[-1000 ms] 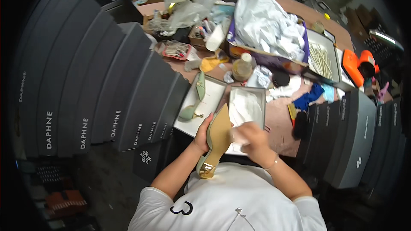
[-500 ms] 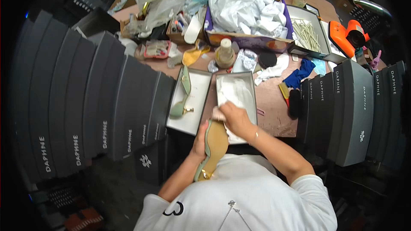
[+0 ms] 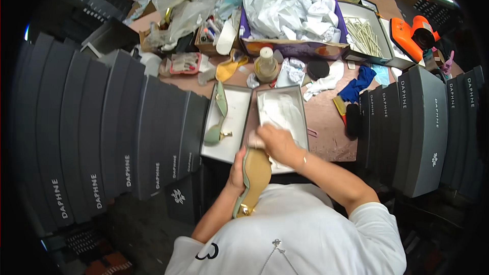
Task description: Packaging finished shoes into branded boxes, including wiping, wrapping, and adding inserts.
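The pale green pointed heeled shoe (image 3: 254, 175) now sits lower and closer to the person's chest than a second ago, sole up and toe pointing toward the open grey shoebox with white tissue (image 3: 282, 122). The right hand (image 3: 275, 142) has stayed at the toe end throughout, so the work on that end looks to be continuing rather than finished. The left hand (image 3: 237, 169) wraps the shoe's left edge from beneath, its grip pressed together around the middle of the sole. The right hand's grip is curled and pinching a small pale wad at the toe; what that wad is cannot be told. The shoe lies between both hands, touching each, just in front of the box's near edge. The matching green shoe (image 3: 218, 117) lies in the grey box lid (image 3: 239, 102) beside it on the brown desk (image 3: 326, 117). Stacked dark grey shoeboxes (image 3: 102, 137) stand on either side.
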Action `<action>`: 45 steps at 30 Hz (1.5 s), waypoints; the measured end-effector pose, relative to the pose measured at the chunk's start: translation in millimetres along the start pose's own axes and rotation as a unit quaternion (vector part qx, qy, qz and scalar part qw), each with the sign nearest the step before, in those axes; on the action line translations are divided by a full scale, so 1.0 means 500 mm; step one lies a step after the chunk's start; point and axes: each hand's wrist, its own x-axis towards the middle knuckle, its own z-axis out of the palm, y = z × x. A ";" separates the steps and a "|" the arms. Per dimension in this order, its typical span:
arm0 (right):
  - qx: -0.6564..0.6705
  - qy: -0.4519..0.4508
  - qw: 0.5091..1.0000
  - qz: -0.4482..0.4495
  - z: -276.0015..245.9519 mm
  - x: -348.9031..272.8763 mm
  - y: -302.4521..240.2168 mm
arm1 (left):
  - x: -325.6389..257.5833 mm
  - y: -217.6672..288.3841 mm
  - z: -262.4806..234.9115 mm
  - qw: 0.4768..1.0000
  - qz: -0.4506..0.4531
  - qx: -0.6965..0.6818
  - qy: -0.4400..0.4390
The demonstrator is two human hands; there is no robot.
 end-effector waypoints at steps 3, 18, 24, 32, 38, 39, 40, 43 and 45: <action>-0.042 -0.105 0.987 -0.117 0.009 -0.052 -0.042 | 0.009 0.023 -0.002 0.999 -0.045 0.017 -0.014; -0.024 -0.117 0.986 -0.113 -0.016 -0.026 -0.021 | 0.023 0.023 -0.006 0.998 -0.043 -0.029 -0.038; -0.025 -0.056 0.997 -0.043 -0.010 0.015 0.005 | 0.015 0.006 0.016 0.996 -0.024 -0.055 0.073; -0.038 -0.058 0.997 -0.020 0.010 0.048 0.012 | 0.012 0.035 0.040 0.995 -0.010 -0.062 0.082; 0.032 0.081 0.992 0.089 0.008 0.107 0.203 | 0.015 0.036 0.017 1.000 -0.010 -0.004 0.029; 0.009 0.047 0.993 0.112 -0.023 0.110 0.187 | 0.015 0.061 0.034 0.998 -0.015 0.001 0.053; 0.118 0.031 0.978 0.167 -0.040 0.099 0.159 | 0.036 0.075 0.015 0.999 0.003 -0.023 0.039; 0.173 0.035 0.968 0.176 -0.057 0.066 0.118 | 0.052 0.065 -0.009 0.993 0.036 -0.099 0.059; 0.162 0.024 0.969 0.186 -0.045 0.046 0.129 | 0.062 0.050 -0.025 0.988 0.069 -0.113 0.077</action>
